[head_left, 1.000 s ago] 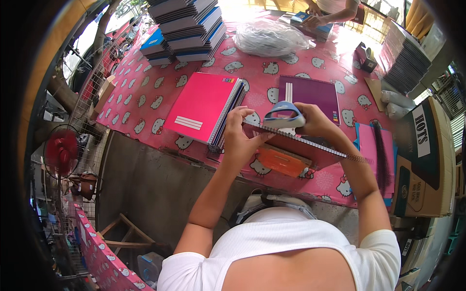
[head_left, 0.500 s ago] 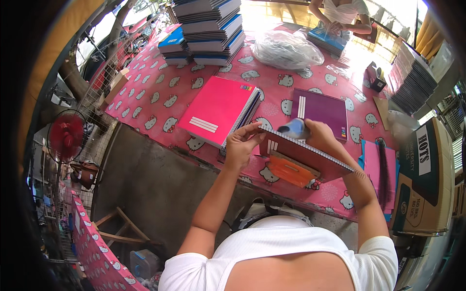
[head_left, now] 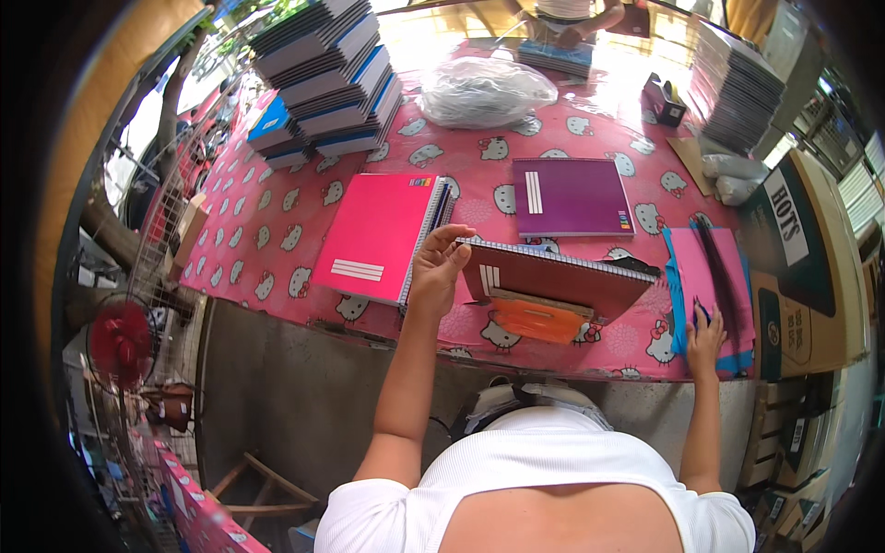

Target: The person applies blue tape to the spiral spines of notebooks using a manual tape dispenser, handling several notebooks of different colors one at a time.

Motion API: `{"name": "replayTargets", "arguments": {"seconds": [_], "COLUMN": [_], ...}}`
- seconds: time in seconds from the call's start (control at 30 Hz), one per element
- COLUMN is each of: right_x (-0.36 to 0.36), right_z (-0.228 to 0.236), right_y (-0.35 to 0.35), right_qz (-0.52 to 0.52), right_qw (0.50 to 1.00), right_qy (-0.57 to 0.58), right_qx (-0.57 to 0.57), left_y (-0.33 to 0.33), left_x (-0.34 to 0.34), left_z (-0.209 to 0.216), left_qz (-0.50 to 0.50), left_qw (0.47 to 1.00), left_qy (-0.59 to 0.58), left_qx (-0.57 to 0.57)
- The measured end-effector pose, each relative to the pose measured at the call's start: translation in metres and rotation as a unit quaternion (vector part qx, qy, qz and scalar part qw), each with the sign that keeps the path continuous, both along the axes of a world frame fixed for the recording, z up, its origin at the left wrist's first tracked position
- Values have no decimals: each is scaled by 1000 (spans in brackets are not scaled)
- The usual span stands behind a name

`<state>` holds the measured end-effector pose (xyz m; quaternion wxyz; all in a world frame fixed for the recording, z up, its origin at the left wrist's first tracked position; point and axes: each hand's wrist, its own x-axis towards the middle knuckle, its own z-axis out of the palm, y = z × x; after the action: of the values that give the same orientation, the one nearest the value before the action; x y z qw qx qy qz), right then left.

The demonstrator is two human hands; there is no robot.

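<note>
My left hand (head_left: 437,272) is closed on the upper left corner of a maroon spiral notebook (head_left: 558,284). The notebook is tilted up, its coil-bound edge along the top. Against its lower part are a wooden strip and an orange piece (head_left: 537,323). My right hand (head_left: 705,343) is at the right, over pink and blue sheets (head_left: 684,267) with a bundle of black plastic coils (head_left: 719,276) on them. Its fingers are bent around a small dark blue thing, too small to make out. Behind the maroon notebook lies a purple notebook (head_left: 590,198); left of it, a stack topped by a pink notebook (head_left: 373,240).
Tall notebook stacks (head_left: 341,92) stand at the back left, another stack (head_left: 737,88) at the back right. A clear plastic bag (head_left: 484,92) and a tape dispenser (head_left: 664,101) are on the patterned pink tablecloth. A carton (head_left: 802,267) stands right. Across the table, another person's hands handle notebooks.
My right hand has left the notebook's coil edge and moved right and nearer, to the sheets and coils. My left hand still holds the maroon notebook. The head view has shifted.
</note>
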<state>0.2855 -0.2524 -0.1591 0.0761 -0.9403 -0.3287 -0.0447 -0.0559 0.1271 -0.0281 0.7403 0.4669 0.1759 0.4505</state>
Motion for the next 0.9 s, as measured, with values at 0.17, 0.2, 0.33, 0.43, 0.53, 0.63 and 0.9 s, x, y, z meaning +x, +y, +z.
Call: {"name": "replayTargets", "arguments": {"seconds": [0.17, 0.2, 0.33, 0.43, 0.53, 0.63, 0.9], "right_x": [-4, 0, -8, -10, -74, -167, -200], "right_z": [13, 13, 28, 27, 129, 210, 231], "right_y": [15, 10, 11, 3, 50, 100, 134], "right_qz": [-25, -16, -17, -82, 41, 213, 263], "right_qw": [998, 999, 998, 994, 950, 895, 891], "right_qy": [-17, -30, -46, -71, 41, 68, 70], "right_qx": [53, 42, -27, 20, 308, 386, 364], "left_y": [20, 18, 7, -12, -34, -61, -91], "left_x": [-1, 6, 21, 38, 44, 56, 73], "left_z": [-18, -15, -4, 15, 39, 54, 69], "left_qz": [-42, -36, 4, 49, 95, 131, 99], "left_qw": [999, 999, 996, 969, 944, 915, 908], "left_qy": [29, 9, -7, 36, 47, 65, 22], "left_qx": [-3, 10, 93, 238, 313, 376, 406]}}
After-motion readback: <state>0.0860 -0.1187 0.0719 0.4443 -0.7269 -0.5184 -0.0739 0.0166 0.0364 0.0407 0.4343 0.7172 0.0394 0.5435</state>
